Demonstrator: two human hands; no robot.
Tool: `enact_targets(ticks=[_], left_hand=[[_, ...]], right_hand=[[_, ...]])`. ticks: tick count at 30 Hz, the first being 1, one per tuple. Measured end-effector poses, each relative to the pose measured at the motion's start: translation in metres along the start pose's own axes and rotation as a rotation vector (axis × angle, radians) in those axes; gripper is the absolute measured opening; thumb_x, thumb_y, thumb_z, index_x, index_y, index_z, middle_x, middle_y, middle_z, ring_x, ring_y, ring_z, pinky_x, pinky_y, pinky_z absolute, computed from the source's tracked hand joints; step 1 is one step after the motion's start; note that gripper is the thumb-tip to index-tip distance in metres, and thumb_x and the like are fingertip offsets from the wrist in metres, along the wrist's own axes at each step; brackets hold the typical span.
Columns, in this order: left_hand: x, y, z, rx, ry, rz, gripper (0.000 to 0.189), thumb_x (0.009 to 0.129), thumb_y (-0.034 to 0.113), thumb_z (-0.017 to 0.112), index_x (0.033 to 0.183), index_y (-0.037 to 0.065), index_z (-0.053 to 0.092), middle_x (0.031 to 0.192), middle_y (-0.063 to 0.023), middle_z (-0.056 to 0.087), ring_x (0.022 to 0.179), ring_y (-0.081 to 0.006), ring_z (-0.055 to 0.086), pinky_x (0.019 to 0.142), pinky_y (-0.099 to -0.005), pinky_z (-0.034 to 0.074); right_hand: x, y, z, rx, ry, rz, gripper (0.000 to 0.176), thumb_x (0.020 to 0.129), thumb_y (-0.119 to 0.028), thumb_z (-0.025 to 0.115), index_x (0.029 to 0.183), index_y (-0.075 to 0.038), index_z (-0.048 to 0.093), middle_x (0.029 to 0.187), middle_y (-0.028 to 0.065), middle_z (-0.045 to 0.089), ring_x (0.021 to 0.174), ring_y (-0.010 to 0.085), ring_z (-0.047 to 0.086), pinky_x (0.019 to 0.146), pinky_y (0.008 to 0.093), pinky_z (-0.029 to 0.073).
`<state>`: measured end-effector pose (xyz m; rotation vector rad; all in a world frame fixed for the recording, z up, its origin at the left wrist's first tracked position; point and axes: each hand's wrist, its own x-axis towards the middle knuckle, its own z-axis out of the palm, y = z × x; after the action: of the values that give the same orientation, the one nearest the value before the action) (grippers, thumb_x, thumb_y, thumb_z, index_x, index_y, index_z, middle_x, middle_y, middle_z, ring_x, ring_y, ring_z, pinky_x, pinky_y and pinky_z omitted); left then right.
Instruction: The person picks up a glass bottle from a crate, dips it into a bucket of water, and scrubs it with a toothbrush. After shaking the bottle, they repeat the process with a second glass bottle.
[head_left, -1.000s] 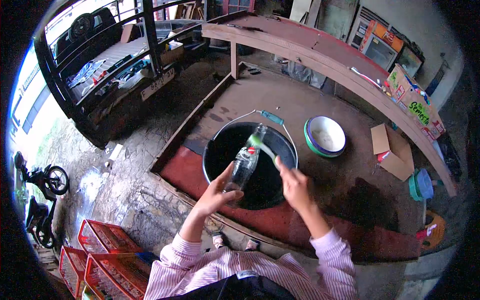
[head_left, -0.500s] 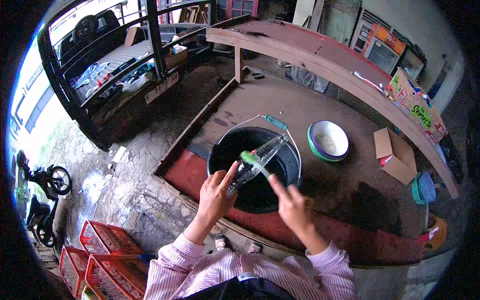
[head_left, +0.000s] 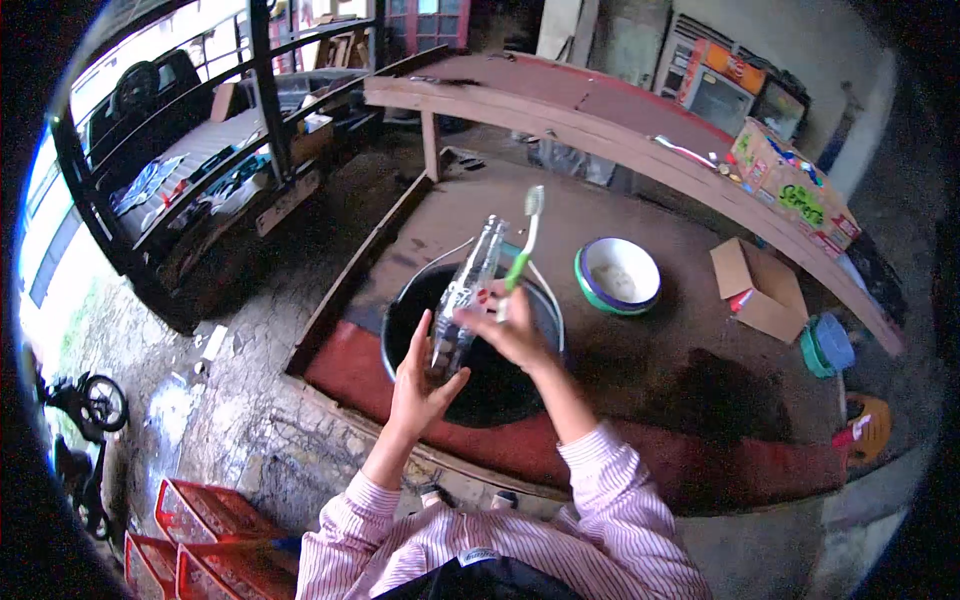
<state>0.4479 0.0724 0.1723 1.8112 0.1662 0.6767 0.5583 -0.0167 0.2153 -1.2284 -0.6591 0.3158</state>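
Observation:
A clear glass bottle [head_left: 470, 280] with red and white marks tilts up and away over a black bucket [head_left: 402, 325]. My left hand [head_left: 420, 385] grips it around the lower end, thumb on one side and fingers on the other. My right hand [head_left: 510, 330] is closed on the green handle of a brush [head_left: 530, 235] that looks like a toothbrush, its pale bristled head pointing up beside the bottle's neck. The fingers of that hand also lie against the bottle's side. The bucket's dark inside is partly hidden by my hands.
Nested white and green basins [head_left: 590, 290] stand right of the bucket on the brown platform [head_left: 660, 370]. Farther right are an open cardboard box [head_left: 775, 310] and blue and green tubs [head_left: 830, 345]. Red crates [head_left: 215, 520] sit at lower left. A wooden beam [head_left: 600, 125] crosses behind.
The brush has swung from lying across the bottle to standing upright. The bottle has turned steeper, and my right hand has come in against it. The view has shifted.

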Motion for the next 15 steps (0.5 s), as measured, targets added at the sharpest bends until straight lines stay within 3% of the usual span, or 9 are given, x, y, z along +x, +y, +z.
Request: enact_targets(ticks=[1, 4, 5, 8, 9, 10, 12, 14, 15], left_hand=[[0.003, -0.008, 0.005, 0.014, 0.006, 0.085, 0.079, 0.065, 0.006, 0.066, 0.128, 0.005, 0.018, 0.095, -0.0132, 0.053, 0.087, -0.0179, 0.052, 0.078, -0.0284, 0.041], [0.007, -0.017, 0.014, 0.038, -0.007, 0.122, 0.078, 0.064, 0.009, 0.067, 0.126, 0.001, 0.020, 0.100, -0.0138, 0.049, 0.094, -0.0193, 0.048, 0.081, -0.0302, 0.038], [0.007, -0.034, 0.013, 0.337, -0.004, 0.245, 0.079, 0.063, 0.010, 0.068, 0.124, -0.002, 0.019, 0.107, -0.0141, 0.042, 0.100, -0.0215, 0.042, 0.085, -0.0327, 0.035], [0.010, -0.012, -0.005, 0.066, -0.033, 0.179, 0.083, 0.062, 0.011, 0.068, 0.126, 0.003, 0.016, 0.113, -0.0136, 0.037, 0.104, -0.0234, 0.037, 0.086, -0.0368, 0.033], [0.012, -0.004, -0.021, -0.111, -0.035, 0.022, 0.087, 0.061, 0.009, 0.068, 0.127, 0.009, 0.012, 0.117, -0.0129, 0.034, 0.102, -0.0233, 0.040, 0.080, -0.0401, 0.038], [0.022, -0.014, -0.026, -0.423, 0.076, -0.165, 0.072, 0.069, 0.025, 0.062, 0.126, 0.013, 0.021, 0.113, -0.0119, 0.040, 0.097, -0.0216, 0.044, 0.073, -0.0394, 0.042], [0.023, -0.040, -0.066, -1.234, -0.267, -0.393, 0.059, 0.076, 0.045, 0.046, 0.121, 0.010, 0.032, 0.105, -0.0118, 0.048, 0.087, -0.0218, 0.052, 0.065, -0.0369, 0.047], [0.029, -0.012, -0.070, -0.956, -0.621, -0.757, 0.064, 0.076, 0.057, 0.032, 0.115, 0.007, 0.041, 0.098, -0.0122, 0.054, 0.078, -0.0234, 0.056, 0.062, -0.0367, 0.049], [0.030, -0.012, -0.067, -1.005, -0.701, -0.976, 0.065, 0.076, 0.057, 0.036, 0.115, 0.005, 0.041, 0.102, -0.0141, 0.053, 0.075, -0.0239, 0.058, 0.060, -0.0383, 0.050]], right_hand=[[0.009, 0.020, -0.004, -0.251, -0.078, -0.092, 0.051, 0.060, -0.010, 0.073, 0.094, -0.003, 0.036, 0.087, 0.0068, 0.052, 0.082, 0.0145, 0.053, 0.073, 0.0293, 0.046], [0.013, 0.038, -0.009, -0.234, -0.092, -0.122, 0.052, 0.060, -0.004, 0.072, 0.096, -0.002, 0.035, 0.090, 0.0062, 0.050, 0.081, 0.0125, 0.054, 0.071, 0.0263, 0.046], [0.013, 0.041, -0.009, -0.348, -0.075, -0.218, 0.052, 0.059, -0.005, 0.073, 0.095, -0.002, 0.035, 0.087, 0.0044, 0.048, 0.081, 0.0111, 0.051, 0.072, 0.0251, 0.044], [0.002, 0.015, -0.002, -0.401, -0.141, -0.311, 0.055, 0.053, -0.012, 0.076, 0.095, -0.001, 0.042, 0.082, 0.0023, 0.044, 0.081, 0.0113, 0.047, 0.072, 0.0260, 0.040], [0.000, 0.010, -0.002, -0.485, -0.167, -0.364, 0.054, 0.051, -0.012, 0.076, 0.095, -0.002, 0.046, 0.083, 0.0029, 0.046, 0.080, 0.0129, 0.048, 0.072, 0.0285, 0.040], [0.001, 0.015, -0.006, -0.512, -0.228, -0.465, 0.052, 0.051, -0.008, 0.072, 0.096, -0.002, 0.047, 0.083, 0.0064, 0.048, 0.077, 0.0184, 0.051, 0.071, 0.0313, 0.041], [0.000, 0.019, -0.011, -0.703, -0.373, -0.383, 0.047, 0.053, -0.005, 0.067, 0.096, -0.001, 0.047, 0.081, 0.0093, 0.050, 0.075, 0.0250, 0.053, 0.068, 0.0334, 0.042], [-0.004, 0.035, -0.014, -0.810, -0.465, -0.370, 0.035, 0.057, 0.001, 0.057, 0.091, -0.002, 0.048, 0.076, 0.0109, 0.050, 0.078, 0.0277, 0.054, 0.067, 0.0346, 0.043], [-0.008, 0.032, -0.012, -0.845, -0.518, -0.373, 0.034, 0.058, 0.002, 0.056, 0.091, -0.002, 0.047, 0.077, 0.0114, 0.050, 0.078, 0.0281, 0.054, 0.068, 0.0343, 0.043]])
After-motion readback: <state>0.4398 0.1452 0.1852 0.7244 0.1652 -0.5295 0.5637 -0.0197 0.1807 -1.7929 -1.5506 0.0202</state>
